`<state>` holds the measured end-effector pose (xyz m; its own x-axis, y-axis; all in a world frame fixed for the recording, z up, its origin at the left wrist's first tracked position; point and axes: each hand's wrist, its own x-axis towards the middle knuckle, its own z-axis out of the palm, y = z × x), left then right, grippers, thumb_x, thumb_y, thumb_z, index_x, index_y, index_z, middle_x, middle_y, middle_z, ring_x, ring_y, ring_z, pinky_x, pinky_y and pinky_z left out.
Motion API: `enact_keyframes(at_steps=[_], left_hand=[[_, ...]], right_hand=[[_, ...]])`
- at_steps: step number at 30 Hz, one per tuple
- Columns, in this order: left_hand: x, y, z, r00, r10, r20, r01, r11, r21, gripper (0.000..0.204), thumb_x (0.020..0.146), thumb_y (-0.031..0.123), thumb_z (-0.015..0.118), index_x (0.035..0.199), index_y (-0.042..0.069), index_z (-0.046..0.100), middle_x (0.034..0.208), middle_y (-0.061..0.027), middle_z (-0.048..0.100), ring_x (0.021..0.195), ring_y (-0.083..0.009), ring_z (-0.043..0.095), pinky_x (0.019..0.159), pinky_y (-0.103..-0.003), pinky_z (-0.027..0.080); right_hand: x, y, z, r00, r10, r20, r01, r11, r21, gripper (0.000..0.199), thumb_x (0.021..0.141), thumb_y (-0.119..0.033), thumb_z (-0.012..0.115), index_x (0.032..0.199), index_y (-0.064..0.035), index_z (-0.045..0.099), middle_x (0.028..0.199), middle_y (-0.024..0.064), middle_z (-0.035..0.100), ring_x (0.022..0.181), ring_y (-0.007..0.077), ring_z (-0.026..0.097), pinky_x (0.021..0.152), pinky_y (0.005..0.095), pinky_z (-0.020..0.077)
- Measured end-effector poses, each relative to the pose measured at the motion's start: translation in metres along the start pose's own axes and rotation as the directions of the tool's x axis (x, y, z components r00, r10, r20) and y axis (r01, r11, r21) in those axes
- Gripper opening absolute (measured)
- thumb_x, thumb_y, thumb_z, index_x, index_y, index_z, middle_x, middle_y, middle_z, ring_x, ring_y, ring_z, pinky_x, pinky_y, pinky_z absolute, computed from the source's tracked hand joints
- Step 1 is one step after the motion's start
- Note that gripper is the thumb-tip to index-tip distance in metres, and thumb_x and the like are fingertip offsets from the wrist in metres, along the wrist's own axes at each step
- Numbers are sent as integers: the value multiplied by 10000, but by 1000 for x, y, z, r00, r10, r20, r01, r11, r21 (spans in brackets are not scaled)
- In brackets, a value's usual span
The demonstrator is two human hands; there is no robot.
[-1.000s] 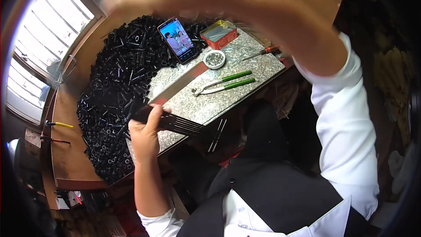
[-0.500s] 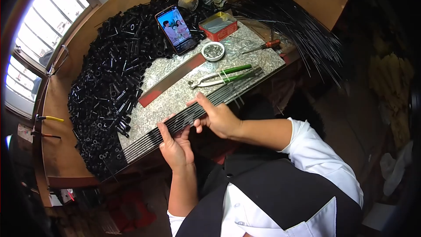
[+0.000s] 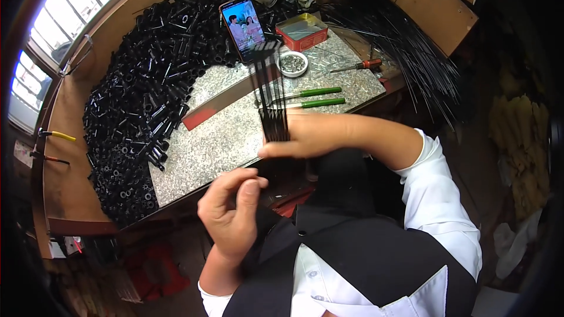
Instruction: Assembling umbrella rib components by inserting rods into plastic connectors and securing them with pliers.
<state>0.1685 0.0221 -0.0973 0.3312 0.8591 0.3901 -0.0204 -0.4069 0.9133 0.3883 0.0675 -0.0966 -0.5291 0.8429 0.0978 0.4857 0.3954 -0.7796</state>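
A bundle of thin black rods (image 3: 272, 105) is in my right hand (image 3: 296, 135), which is closed round its near end. The rods point away from me over the bench and look blurred. My left hand (image 3: 229, 214) is lower and to the left, just off the bench's front edge. Its fingers are loosely curled with the thumb apart, and I see nothing in them. Beyond my right hand lie pincers with green handles (image 3: 323, 103), their jaws partly hidden by the rods. Also behind the rods is a long flat bar (image 3: 226, 103) with a reddish end.
Black tubular parts (image 3: 153, 64) are heaped at the left. A propped phone (image 3: 242, 23), a white bowl of small metal bits (image 3: 293, 64), a red tin (image 3: 302, 32) and a screwdriver (image 3: 358, 66) stand or lie farther back. More black rods (image 3: 411, 53) spread at the right.
The rods lay slanting along the front edge across both hands. Now my right hand alone has them, swung round to point away from me, and my left hand has come off them.
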Motion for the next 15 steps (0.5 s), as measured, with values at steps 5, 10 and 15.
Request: enact_keyframes(at_steps=[5, 10, 15], left_hand=[[26, 10, -19, 965, 229, -131, -197, 954, 224, 308, 828, 36, 663, 1117, -32, 582, 1072, -116, 613, 971, -158, 549, 861, -295, 422], [54, 23, -9, 996, 92, 17, -89, 986, -143, 627, 843, 6, 637, 1374, -22, 306, 1287, -200, 509, 1175, -214, 526, 977, -331, 414], [60, 17, -2, 990, -86, 111, 118, 935, -335, 494, 901, -46, 535, 1354, -30, 339, 912, -143, 684, 866, -156, 664, 763, -243, 528]], right_hand=[[8, -3, 34, 956, 10, 293, -39, 995, 94, 427, 905, -385, 573, 913, 42, 573, 784, 230, 630, 771, 382, 620, 714, 420, 483], [14, 6, 60, 954, -32, 297, 8, 997, 83, 429, 916, -384, 554, 957, 43, 534, 807, 227, 607, 820, 376, 600, 754, 429, 466], [11, 3, 60, 962, -108, 251, 67, 984, 165, 365, 915, -362, 576, 813, -11, 570, 712, 137, 594, 658, 287, 574, 638, 402, 447]])
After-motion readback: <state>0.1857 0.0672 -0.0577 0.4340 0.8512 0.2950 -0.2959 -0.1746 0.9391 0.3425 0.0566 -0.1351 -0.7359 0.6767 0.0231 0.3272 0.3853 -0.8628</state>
